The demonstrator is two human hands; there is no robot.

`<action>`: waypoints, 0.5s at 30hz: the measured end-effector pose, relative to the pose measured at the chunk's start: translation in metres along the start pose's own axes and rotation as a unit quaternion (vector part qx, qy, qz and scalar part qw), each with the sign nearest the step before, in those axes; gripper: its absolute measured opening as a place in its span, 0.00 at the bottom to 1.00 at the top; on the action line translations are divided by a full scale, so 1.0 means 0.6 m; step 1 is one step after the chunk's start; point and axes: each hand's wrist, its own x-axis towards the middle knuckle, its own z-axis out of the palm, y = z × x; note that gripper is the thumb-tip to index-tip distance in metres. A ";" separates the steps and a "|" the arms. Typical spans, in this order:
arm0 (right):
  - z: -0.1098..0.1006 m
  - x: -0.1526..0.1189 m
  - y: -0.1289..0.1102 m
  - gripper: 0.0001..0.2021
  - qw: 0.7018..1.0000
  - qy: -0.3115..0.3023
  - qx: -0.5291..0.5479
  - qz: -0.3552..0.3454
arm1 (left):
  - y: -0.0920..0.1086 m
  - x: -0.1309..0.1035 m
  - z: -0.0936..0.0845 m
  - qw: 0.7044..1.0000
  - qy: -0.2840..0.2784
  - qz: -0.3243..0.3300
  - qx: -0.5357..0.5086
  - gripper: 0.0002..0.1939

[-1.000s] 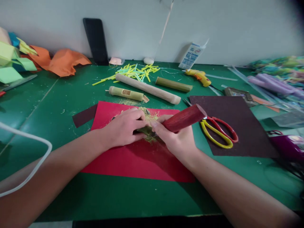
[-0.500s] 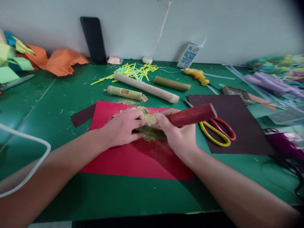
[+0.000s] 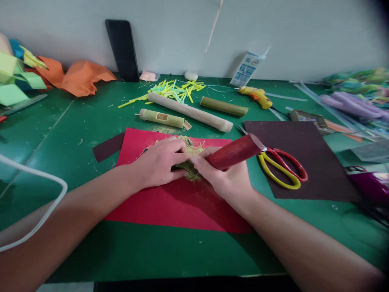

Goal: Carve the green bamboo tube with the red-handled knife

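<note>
Over the red sheet, my left hand is closed on a green bamboo piece, most of which the fingers hide. My right hand grips a thick red wooden handle that slants up to the right; the tool's other end is hidden near the bamboo. Both hands nearly meet at the bamboo. Pale shavings lie around and behind the fingers. Scissors with one red and one yellow handle loop rest on a dark sheet to the right.
Behind the red sheet lie a notched bamboo tube, a long pale stick, a green bamboo piece and yellow-green strips. A black phone leans on the wall. A yellow glue gun lies back right; a white cable crosses at left.
My right hand and the red handle have shifted slightly left toward my left hand, and the handle is tilted more steeply. Less of the green bamboo shows. The view has moved a little.
</note>
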 end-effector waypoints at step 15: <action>-0.001 -0.002 0.001 0.16 0.998 0.066 -0.003 0.016 | -0.001 0.003 0.000 1.000 -0.002 0.006 0.003 0.07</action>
